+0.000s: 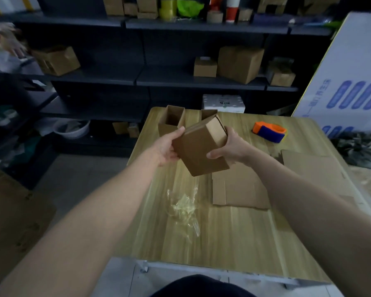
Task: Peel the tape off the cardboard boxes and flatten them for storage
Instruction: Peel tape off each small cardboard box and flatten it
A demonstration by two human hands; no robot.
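I hold a small brown cardboard box (198, 150) tilted above the wooden table (229, 236). My left hand (168, 146) grips its left side and my right hand (231, 147) grips its right side, thumb on the front face. A crumpled clump of peeled clear tape (184, 207) lies on the table below the box. A flattened cardboard box (240, 189) lies to the right of the tape. Behind the held box stands an open-topped cardboard box (171, 122), and part of another box (208, 113) shows beside it.
An orange and blue tape dispenser (269, 131) sits at the table's far right. A larger flat cardboard sheet (313, 168) lies along the right edge. Dark shelves (180, 80) with several boxes stand behind the table. A big white printed carton (351, 78) leans at right.
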